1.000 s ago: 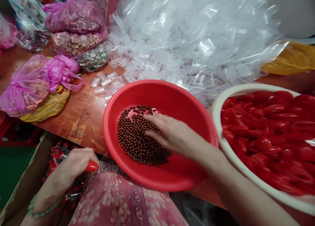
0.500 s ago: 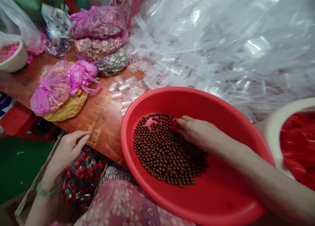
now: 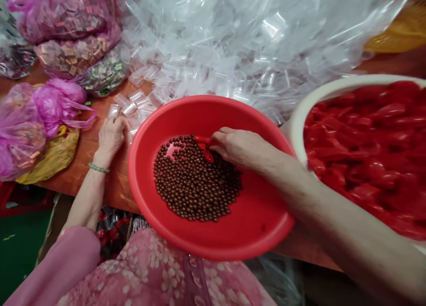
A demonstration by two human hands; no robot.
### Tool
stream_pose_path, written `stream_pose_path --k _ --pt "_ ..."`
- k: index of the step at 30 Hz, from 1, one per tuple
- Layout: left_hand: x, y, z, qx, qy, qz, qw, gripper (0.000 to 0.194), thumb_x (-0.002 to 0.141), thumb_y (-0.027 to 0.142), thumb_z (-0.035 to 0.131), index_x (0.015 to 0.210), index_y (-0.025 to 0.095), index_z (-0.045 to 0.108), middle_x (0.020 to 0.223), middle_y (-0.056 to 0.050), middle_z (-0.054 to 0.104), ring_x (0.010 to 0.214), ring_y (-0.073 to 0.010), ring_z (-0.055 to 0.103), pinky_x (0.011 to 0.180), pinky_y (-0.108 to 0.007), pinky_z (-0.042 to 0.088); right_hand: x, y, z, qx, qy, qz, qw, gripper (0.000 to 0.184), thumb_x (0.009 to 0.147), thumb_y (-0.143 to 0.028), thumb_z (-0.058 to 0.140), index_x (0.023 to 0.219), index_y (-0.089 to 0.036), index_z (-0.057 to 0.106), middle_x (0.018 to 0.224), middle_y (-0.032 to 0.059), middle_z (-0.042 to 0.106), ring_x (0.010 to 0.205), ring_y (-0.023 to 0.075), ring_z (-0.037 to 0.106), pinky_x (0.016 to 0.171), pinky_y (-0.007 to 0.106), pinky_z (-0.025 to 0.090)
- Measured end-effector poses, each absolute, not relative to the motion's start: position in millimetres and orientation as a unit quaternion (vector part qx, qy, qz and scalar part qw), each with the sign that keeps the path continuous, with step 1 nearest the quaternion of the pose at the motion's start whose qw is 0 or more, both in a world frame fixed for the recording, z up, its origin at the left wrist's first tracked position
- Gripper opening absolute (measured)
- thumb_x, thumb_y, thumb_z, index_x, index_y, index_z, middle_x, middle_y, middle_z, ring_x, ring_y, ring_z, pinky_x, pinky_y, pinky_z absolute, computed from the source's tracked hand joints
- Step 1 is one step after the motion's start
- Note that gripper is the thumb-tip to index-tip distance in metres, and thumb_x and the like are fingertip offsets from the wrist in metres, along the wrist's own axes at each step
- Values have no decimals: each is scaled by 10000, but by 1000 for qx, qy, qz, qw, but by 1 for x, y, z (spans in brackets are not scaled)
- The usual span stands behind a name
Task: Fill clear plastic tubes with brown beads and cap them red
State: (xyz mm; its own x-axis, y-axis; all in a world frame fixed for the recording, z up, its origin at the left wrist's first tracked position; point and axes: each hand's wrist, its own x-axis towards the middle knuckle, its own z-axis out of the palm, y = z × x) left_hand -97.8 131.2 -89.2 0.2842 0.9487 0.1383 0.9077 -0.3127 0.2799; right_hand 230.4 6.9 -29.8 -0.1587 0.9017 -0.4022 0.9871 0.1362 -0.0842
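Note:
My right hand point(image 3: 231, 146) is inside a red basin point(image 3: 213, 252), its fingers closed on a small red plastic piece point(image 3: 208, 156). That piece sits just over a layer of round brown beads point(image 3: 196, 186), which covers the left part of the basin's floor. My left hand point(image 3: 111, 135), a green bracelet on its wrist, rests on the table left of the basin. Its curled fingers are at the near edge of the loose clear plastic tubes, and one clear plastic tube point(image 3: 113, 110) shows at the fingertips.
A large heap of clear plastic tubes point(image 3: 213, 61) lies behind the basin. To the right stands a white tub point(image 3: 296, 128) of red plastic pieces point(image 3: 366, 164). Pink bags point(image 3: 66, 17) sit at the left. Below the table edge, a box holds red-ended clear items point(image 3: 113, 230).
My left hand has gone from above the box up to the clear tubes on the table. My right hand stays in the basin with the red piece. The view has swung right.

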Motion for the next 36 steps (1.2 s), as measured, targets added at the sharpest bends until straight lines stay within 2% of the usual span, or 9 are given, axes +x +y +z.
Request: stream_pose_path --k 3,6,10,16,19,23,27,32,36 --pt "-107 108 -77 743 592 274 150 307 893 214 551 1160 112 664 1075 -120 712 948 -217 650 869 -344 511 224 6 -23 608 765 -199 74 289 967 -315 457 1073 -128 651 1052 131 677 930 237 653 799 320 464" --pt "-100 71 -47 682 535 420 271 305 848 278 672 1129 162 698 1049 -73 736 917 -168 671 839 -289 524 207 1 -7 546 776 -303 -88 261 946 -340 494 1018 -174 683 981 80 712 887 196 665 810 292 487" --pt "-71 24 -7 690 440 443 366 169 815 288 738 965 211 754 997 -53 725 912 -154 673 808 -273 550 183 -2 19 423 755 -427 -263 285 912 -417 578 1066 -212 702 985 62 708 871 183 647 806 310 500" --pt "-43 -3 -1 546 326 360 682 455 680 417 849 988 224 576 855 0 703 672 -137 689 581 -240 585 175 9 27 281 727 -567 -267 398 812 -474 726 1115 -216 723 881 7 556 789 114 531 726 264 458" --pt "-36 -4 -5 507 301 335 735 576 641 396 879 1043 242 497 863 8 694 698 -142 706 593 -231 591 176 7 21 278 698 -605 -263 442 784 -492 749 1131 -221 714 864 -8 533 812 114 520 754 277 453" --pt "-30 -2 -3 508 315 323 734 703 644 366 881 1196 246 461 890 -10 690 738 -148 720 669 -246 600 178 2 21 286 684 -609 -282 413 771 -527 742 986 -178 696 899 6 561 852 133 533 762 289 457" --pt "-33 -3 -4 561 400 419 591 564 773 336 781 1215 207 456 910 -6 672 857 -130 707 796 -247 585 182 17 16 387 762 -476 -208 368 869 -451 645 1076 -147 629 897 34 608 779 139 547 708 279 439" --pt "-37 -11 -12 587 438 511 450 294 912 274 619 1172 189 511 959 -21 672 872 -107 701 833 -247 582 180 47 -17 453 882 -89 95 258 941 -146 424 1018 -92 665 996 161 639 850 227 584 762 352 393" --pt "-37 -13 -16 580 440 522 444 261 916 255 611 1157 192 535 962 -19 676 838 -98 706 802 -231 596 177 51 -41 424 894 49 138 386 934 -55 299 974 -110 680 962 168 643 888 250 577 813 376 373"
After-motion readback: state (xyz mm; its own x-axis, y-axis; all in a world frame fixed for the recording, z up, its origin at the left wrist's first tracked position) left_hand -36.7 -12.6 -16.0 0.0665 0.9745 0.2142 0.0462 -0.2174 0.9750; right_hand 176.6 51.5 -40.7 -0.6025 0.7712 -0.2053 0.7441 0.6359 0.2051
